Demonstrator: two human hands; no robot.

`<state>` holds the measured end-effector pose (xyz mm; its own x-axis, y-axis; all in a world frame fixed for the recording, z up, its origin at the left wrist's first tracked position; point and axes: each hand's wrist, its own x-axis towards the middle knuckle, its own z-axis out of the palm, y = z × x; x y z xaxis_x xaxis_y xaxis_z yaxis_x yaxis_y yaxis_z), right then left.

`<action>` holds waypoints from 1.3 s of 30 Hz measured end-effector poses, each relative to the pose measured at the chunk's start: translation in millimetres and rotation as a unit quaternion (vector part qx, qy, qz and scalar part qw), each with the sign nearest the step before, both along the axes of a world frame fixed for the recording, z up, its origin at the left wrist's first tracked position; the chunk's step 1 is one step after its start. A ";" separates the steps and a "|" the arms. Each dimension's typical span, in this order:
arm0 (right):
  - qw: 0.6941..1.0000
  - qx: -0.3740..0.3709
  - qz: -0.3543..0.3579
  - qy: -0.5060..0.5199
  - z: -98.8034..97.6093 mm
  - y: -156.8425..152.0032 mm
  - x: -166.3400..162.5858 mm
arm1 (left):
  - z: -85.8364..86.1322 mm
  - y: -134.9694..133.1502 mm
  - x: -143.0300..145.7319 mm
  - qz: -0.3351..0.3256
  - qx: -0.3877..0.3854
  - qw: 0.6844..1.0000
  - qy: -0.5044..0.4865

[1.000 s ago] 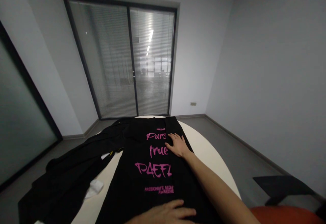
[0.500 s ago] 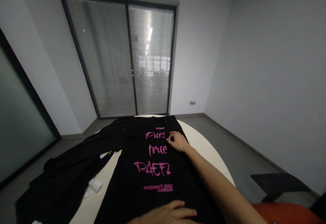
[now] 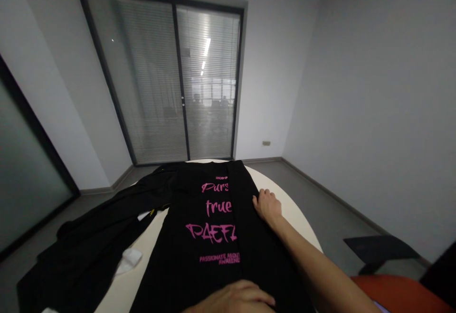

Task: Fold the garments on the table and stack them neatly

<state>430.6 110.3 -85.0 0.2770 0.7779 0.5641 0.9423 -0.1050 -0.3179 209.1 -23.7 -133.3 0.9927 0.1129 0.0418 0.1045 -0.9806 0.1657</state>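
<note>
A black shirt (image 3: 217,218) with pink lettering lies lengthwise on the table, its right side folded over so that the fold cuts off the ends of the printed words. My right hand (image 3: 268,207) is at the shirt's right edge, thumb by the black cloth and loosely bent fingers over the pale tabletop. At the bottom of the view my left hand (image 3: 237,298) lies on the lower part of the shirt, fingers stretched to the right and partly cut off by the frame. Nothing shows in either hand.
Another black garment (image 3: 85,237) with white tags (image 3: 131,258) lies bunched along the left of the round pale table (image 3: 299,218). An orange chair (image 3: 392,294) with a black armrest (image 3: 381,247) stands at lower right. Beyond the table are glass doors (image 3: 160,90) with blinds.
My right hand has let go of the folded strip's inner edge and moved right to the shirt's outer edge. My left hand stays on the lower shirt, its fingers closer together.
</note>
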 end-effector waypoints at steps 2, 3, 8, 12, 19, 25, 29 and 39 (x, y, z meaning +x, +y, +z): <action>1.000 -0.012 0.016 -0.003 -3.6 -5.0 2.7 | 5.9 -2.8 -1.1 -0.004 0.016 1.000 -0.003; 1.000 -0.013 0.027 -0.004 -4.6 -6.5 3.5 | 7.2 -3.7 -1.9 -0.009 0.022 1.000 -0.002; 0.996 -0.004 0.089 -0.004 -5.2 -5.4 12.7 | 2.8 -5.8 -4.8 -0.012 0.021 1.000 0.000; 0.986 0.004 0.166 -0.027 -4.6 0.1 31.1 | 0.8 -6.4 -2.7 -0.014 0.031 0.999 0.016; 0.993 -0.013 0.106 -0.045 -1.5 -9.6 29.1 | 4.2 -10.1 2.6 0.021 0.006 1.000 0.006; 0.997 -0.053 -0.031 -0.037 -8.6 -32.6 3.2 | 9.8 -17.7 5.4 0.031 0.014 0.999 0.003; 0.994 -0.060 0.027 -0.092 -9.7 -32.5 9.5 | 13.5 -19.2 4.9 0.007 0.040 0.999 0.015; 0.998 0.012 -0.006 -0.056 0.3 -35.4 -8.6 | 16.8 -23.8 8.9 -0.003 0.066 0.998 0.023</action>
<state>422.0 74.9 -84.8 0.2197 0.7604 0.6112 0.9709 -0.1094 -0.2129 218.0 -47.5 -116.5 0.9946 0.1027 0.0111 0.1024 -0.9943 0.0302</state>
